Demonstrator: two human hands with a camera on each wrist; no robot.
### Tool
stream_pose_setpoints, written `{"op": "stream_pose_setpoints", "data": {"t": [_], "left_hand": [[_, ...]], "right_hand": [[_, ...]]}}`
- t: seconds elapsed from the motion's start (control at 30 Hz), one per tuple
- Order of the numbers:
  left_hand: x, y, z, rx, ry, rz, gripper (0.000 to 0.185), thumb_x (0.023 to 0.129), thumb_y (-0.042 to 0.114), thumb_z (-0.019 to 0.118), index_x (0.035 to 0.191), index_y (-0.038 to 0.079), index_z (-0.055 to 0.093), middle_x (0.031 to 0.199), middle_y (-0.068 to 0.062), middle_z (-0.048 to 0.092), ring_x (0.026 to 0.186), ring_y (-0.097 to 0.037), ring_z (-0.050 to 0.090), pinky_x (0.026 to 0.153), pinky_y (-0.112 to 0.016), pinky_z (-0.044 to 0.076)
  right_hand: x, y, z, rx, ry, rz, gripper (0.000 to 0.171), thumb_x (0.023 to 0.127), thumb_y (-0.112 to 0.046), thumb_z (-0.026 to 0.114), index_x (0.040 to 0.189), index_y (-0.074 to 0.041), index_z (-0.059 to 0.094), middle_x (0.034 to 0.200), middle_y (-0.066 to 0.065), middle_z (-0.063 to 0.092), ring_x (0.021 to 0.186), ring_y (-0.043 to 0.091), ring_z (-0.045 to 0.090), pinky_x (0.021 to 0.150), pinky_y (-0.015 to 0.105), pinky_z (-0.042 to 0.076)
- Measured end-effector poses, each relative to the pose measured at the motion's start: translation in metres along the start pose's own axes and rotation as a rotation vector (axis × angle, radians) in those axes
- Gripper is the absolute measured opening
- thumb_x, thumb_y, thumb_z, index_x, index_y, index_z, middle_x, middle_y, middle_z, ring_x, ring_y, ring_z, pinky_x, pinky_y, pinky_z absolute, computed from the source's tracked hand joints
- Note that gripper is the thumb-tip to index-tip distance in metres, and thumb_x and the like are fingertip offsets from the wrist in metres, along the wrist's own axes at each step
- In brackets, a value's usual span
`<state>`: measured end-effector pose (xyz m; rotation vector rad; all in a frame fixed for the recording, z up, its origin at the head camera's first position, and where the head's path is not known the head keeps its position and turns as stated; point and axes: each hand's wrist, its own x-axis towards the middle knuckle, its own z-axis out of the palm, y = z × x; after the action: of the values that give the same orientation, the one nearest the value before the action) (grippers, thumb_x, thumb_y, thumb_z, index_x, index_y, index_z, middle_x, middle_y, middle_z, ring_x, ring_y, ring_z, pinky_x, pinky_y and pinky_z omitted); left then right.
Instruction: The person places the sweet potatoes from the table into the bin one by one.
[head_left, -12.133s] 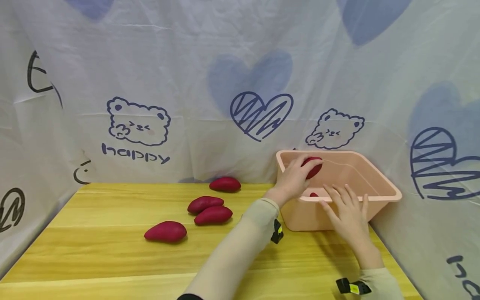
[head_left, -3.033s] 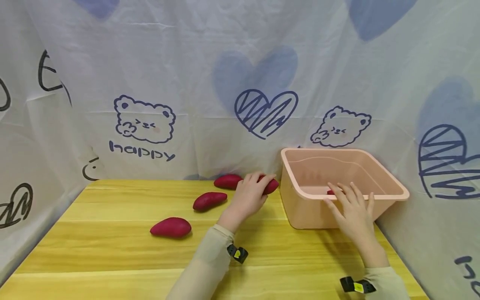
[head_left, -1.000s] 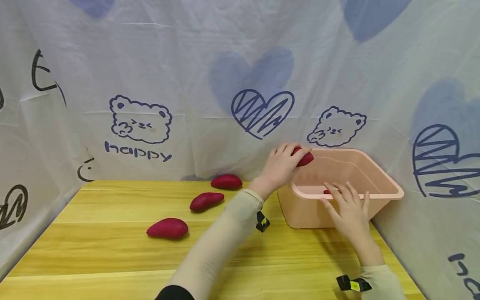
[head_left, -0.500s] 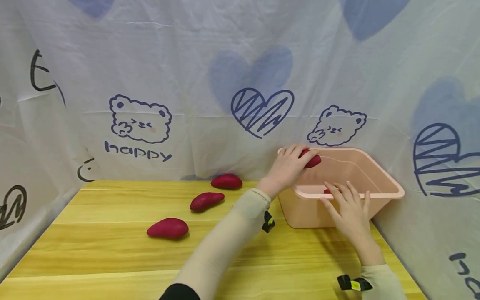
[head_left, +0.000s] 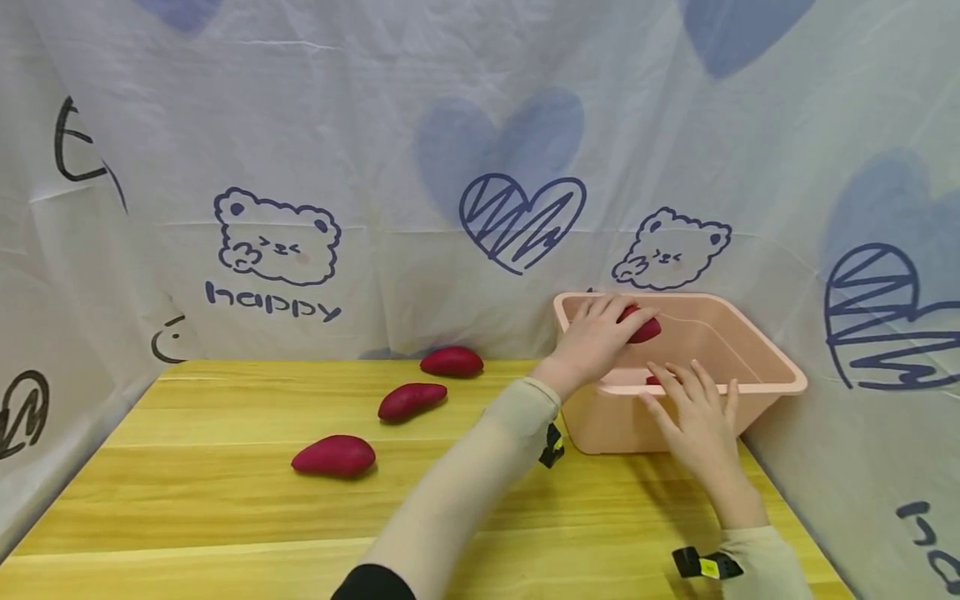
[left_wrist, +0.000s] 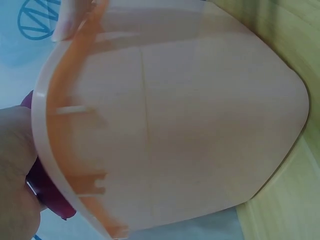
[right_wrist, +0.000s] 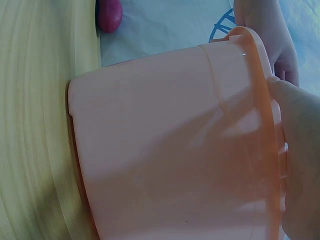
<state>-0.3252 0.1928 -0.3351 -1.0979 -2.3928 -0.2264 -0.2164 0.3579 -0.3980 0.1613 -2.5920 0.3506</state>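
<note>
Reaching over the pink basin (head_left: 757,354), head view: left hand (head_left: 592,342) grips a sweet potato (head_left: 643,328) above its interior; right hand (head_left: 693,417), fingers straight, rests on the near rim. One potato already lies inside (head_left: 652,381); three remain on the table (head_left: 225,492). Left wrist: potato (left_wrist: 47,190) behind the rim. Right wrist: fingers (right_wrist: 300,165) against the basin wall (right_wrist: 165,145).

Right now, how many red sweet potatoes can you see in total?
5: three on the table, front, middle and back; one in the left hand over the pink tub; one partly hidden inside. More may be hidden.
</note>
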Motion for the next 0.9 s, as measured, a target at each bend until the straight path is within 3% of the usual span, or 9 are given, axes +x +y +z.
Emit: {"op": "stream_pose_setpoints", "data": {"t": [0.37,0.6,0.9], "left_hand": [[0.006,0.01,0.007,-0.017,-0.037,-0.001,0.047,0.1,0.029,0.053,0.145,0.034,0.04,0.148,0.003,0.043,0.138,-0.019,0.039,0.112,-0.043,0.037],[0.008,0.007,0.01,-0.085,-0.099,-0.067,0.054,0.098,0.03,0.056,0.148,0.035,0.036,0.149,0.004,0.042,0.138,-0.018,0.038,0.114,-0.041,0.035],[0.008,0.009,0.012,-0.127,-0.151,-0.105,0.06,0.096,0.03,0.06,0.15,0.037,0.033,0.149,0.005,0.041,0.136,-0.016,0.039,0.112,-0.038,0.037]], "right_hand": [[0.001,-0.001,-0.001,-0.007,-0.004,0.002,0.053,0.1,-0.049,0.044,0.143,-0.019,0.047,0.142,0.018,0.045,0.141,0.043,0.025,0.112,0.072,-0.004],[0.003,-0.002,0.0,-0.008,0.0,0.003,0.053,0.1,-0.049,0.045,0.143,-0.019,0.047,0.143,0.017,0.045,0.141,0.043,0.025,0.111,0.073,-0.001],[0.001,-0.002,0.0,-0.005,0.018,-0.002,0.051,0.1,-0.048,0.045,0.142,-0.019,0.048,0.142,0.018,0.045,0.141,0.043,0.026,0.111,0.072,-0.002]]}}
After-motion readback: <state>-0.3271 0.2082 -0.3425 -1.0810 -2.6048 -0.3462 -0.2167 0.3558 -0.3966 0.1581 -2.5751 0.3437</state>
